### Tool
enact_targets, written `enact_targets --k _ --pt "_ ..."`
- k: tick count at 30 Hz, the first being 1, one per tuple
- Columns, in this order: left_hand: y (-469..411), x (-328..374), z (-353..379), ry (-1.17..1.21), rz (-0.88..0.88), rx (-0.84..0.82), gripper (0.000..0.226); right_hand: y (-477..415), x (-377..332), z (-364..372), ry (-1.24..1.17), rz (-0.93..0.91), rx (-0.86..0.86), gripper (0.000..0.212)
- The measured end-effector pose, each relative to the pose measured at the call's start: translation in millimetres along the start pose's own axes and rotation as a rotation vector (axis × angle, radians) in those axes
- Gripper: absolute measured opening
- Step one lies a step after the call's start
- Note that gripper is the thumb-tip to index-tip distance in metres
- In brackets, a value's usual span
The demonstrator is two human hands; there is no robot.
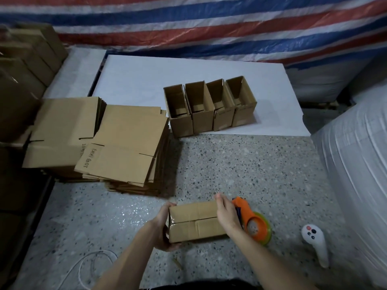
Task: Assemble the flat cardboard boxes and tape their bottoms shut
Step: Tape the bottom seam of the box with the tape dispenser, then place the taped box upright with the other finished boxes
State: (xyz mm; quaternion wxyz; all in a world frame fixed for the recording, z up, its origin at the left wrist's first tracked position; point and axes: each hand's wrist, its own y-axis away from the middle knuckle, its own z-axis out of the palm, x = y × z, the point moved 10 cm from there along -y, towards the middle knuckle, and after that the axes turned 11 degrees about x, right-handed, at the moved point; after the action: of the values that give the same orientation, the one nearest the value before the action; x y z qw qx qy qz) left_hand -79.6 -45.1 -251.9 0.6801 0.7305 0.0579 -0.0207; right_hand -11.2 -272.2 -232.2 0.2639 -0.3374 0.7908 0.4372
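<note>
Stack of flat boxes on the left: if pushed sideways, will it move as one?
Probably not: the stack of flat boxes looks loose and fanned at its edges, so top sheets would likely slide. Many layers, so probably heavy.

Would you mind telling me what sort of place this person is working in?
Likely a makeshift packing or storage area: stacks of flat cardboard boxes lie on a speckled floor, a row of assembled boxes stands on a white sheet, and a striped tarpaulin hangs behind.
</note>
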Motion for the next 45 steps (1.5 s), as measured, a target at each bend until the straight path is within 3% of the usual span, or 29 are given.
enact_targets --k 3,6,9,12,14,17,19,21,23,26,28,31,38,45 --pt "20.0 -4.3 9.9 0.001 0.024 -0.081 0.083 -6.6 -2.2 -9.9 0.026 -0.011 -0.002 0.039" --pt "44.5 17.3 18.5 -0.032 0.271 -0.095 0.081 -14.8 -11.0 -35.6 0.058 -0.066 0.092 0.030" --pt "68.9 55.4 13.8 0.024 0.655 0.047 0.114 -22.5 -33.4 -66.5 0.171 -0.150 0.261 0.030" --pt "105.6 91.1 11.7 0.105 1.093 0.179 0.149 -19.7 -71.9 -78.3 0.109 -0.245 0.319 0.035" --pt "129.3 104.6 16.1 0.007 1.397 0.341 0.151 -13.6 -94.6 -64.1 -0.061 -0.280 0.194 0.055" --pt "131.2 102.2 23.3 -0.067 1.578 0.472 0.139 -4.3 -103.0 -23.7 -0.254 -0.237 -0.069 0.102" --pt "113.8 96.3 26.9 -0.135 1.581 0.470 0.132 -2.7 -93.6 -0.7 -0.310 -0.199 -0.190 0.106" --pt "86.3 90.0 34.6 -0.240 1.473 0.355 0.120 -2.2 -70.4 14.3 -0.276 -0.086 -0.238 0.106" --pt "60.9 79.3 42.3 -0.289 1.302 0.207 0.089 -4.3 -44.3 21.2 -0.166 0.021 -0.229 0.109" --pt "42.7 72.2 44.6 -0.129 1.081 0.051 0.060 -8.4 -30.3 23.3 -0.128 0.061 -0.217 0.094" --pt "43.2 77.6 44.5 0.031 0.956 -0.013 0.070 -11.3 -35.4 19.2 -0.183 0.081 -0.176 0.076" --pt "52.2 96.8 56.3 0.088 0.892 -0.064 0.082 -24.4 -33.4 8.5 -0.119 0.126 -0.053 0.068" --pt "37.3 150.4 56.9 0.292 0.889 0.181 0.044 -72.1 -47.6 35.6 -0.161 0.140 -0.013 0.055" --pt "28.5 211.9 43.3 0.452 0.863 0.371 0.060 -136.8 -110.7 73.4 -0.261 0.034 0.077 0.046"
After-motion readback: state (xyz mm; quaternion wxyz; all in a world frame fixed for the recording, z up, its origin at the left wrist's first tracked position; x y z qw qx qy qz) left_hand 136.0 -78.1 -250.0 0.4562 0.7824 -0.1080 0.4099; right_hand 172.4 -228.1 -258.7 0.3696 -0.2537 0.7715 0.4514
